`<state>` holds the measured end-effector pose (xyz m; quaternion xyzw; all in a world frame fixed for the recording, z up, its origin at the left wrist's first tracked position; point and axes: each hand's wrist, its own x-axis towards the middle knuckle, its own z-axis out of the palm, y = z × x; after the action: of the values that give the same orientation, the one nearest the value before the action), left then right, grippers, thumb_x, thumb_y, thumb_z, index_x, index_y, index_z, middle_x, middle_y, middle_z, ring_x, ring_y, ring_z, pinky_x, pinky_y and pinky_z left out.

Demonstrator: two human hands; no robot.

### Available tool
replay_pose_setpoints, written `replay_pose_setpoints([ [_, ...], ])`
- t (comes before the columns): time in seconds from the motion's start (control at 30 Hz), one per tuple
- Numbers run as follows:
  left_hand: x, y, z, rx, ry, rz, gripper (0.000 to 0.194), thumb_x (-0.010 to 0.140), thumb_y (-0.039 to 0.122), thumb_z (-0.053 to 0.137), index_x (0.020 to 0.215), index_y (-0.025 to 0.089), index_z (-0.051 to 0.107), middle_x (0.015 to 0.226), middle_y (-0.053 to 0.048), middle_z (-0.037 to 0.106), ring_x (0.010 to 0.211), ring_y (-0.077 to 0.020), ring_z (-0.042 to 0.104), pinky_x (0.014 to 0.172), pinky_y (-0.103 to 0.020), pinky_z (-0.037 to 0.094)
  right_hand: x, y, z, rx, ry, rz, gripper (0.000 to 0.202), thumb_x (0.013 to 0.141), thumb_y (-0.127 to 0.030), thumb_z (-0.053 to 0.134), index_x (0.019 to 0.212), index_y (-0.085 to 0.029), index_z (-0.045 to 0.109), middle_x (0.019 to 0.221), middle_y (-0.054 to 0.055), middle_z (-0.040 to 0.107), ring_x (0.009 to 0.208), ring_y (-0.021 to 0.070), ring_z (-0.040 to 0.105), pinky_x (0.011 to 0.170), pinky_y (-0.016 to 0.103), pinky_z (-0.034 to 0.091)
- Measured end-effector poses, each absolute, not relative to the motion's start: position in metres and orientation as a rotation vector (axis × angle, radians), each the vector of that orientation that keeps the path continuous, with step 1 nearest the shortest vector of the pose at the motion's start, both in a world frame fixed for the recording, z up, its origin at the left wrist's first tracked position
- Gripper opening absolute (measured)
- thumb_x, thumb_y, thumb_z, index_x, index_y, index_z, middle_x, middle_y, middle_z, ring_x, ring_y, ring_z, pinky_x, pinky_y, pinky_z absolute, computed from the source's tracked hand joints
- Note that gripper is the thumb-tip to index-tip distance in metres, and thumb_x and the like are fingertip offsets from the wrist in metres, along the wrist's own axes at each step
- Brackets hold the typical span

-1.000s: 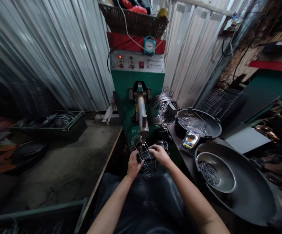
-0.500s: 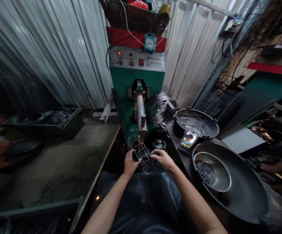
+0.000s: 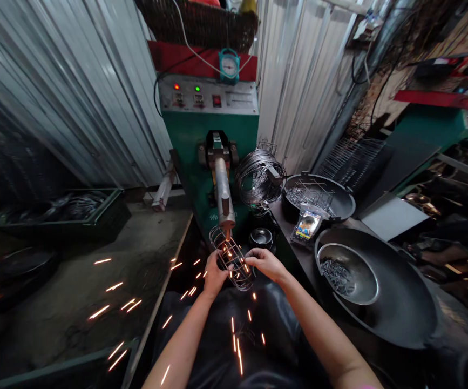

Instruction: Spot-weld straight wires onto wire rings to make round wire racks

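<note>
A small round wire basket (image 3: 239, 268) sits tilted under the electrode tip of a spot welder (image 3: 224, 202), with bright sparks bursting from the contact. On its left side my left hand (image 3: 215, 274) is closed round the wires, the thumb reaching inside the frame. From the right, my right hand (image 3: 268, 263) pinches at the basket's right edge; whether a separate short wire is between those fingertips is too small to tell. The welder's lower electrode is mostly hidden behind the basket.
A wire coil (image 3: 258, 177) hangs beside the machine. To the right stand a pan of wire pieces (image 3: 341, 199), a small packet (image 3: 307, 224) and a large wok (image 3: 409, 302) holding a metal bowl (image 3: 369, 281) of small metal parts. Crates (image 3: 106, 208) stand on the left; another person's hand (image 3: 444, 254) is far right.
Sparks now fly from the electrode and scatter down and left. A green lamp has lit on the panel. The view has shifted slightly; both hands keep their hold on the basket.
</note>
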<state>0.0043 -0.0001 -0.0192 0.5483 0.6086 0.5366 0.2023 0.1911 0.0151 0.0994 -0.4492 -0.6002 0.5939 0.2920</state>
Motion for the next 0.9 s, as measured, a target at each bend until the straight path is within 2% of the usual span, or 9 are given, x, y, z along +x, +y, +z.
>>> replay_pose_setpoints([
  [0.3, 0.007, 0.001, -0.011, 1.422, 1.548, 1.509, 0.059, 0.057, 0.030, 0.074, 0.108, 0.019, 0.047, 0.104, -0.007, 0.057, 0.100, -0.0205, 0.056, 0.091, -0.038, 0.043, 0.185, 0.017, 0.106, -1.151, -1.529, 1.538, 0.012, 0.064, -0.027, 0.060, 0.070, -0.016, 0.059, 0.063, -0.003, 0.057, 0.061, 0.0111, 0.049, 0.062, 0.024, 0.038],
  [0.57, 0.005, 0.010, -0.003, 1.293, 1.517, 1.526, 0.060, 0.052, 0.031, 0.077, 0.104, 0.018, 0.049, 0.101, -0.007, 0.059, 0.098, -0.0214, 0.057, 0.089, -0.040, 0.044, 0.165, 0.040, 0.118, -1.196, -1.595, 1.440, 0.011, 0.064, -0.024, 0.058, 0.070, -0.015, 0.060, 0.063, -0.003, 0.055, 0.061, 0.0112, 0.048, 0.062, 0.024, 0.037],
  [0.9, 0.001, -0.004, -0.003, 1.206, 1.507, 1.520, 0.064, 0.051, 0.033, 0.077, 0.107, 0.018, 0.050, 0.100, -0.006, 0.060, 0.093, -0.0200, 0.058, 0.086, -0.036, 0.045, 0.182, 0.017, 0.105, -1.211, -1.567, 1.584, 0.024, 0.064, -0.037, 0.064, 0.073, -0.016, 0.059, 0.063, -0.003, 0.055, 0.060, 0.0109, 0.049, 0.060, 0.023, 0.038],
])
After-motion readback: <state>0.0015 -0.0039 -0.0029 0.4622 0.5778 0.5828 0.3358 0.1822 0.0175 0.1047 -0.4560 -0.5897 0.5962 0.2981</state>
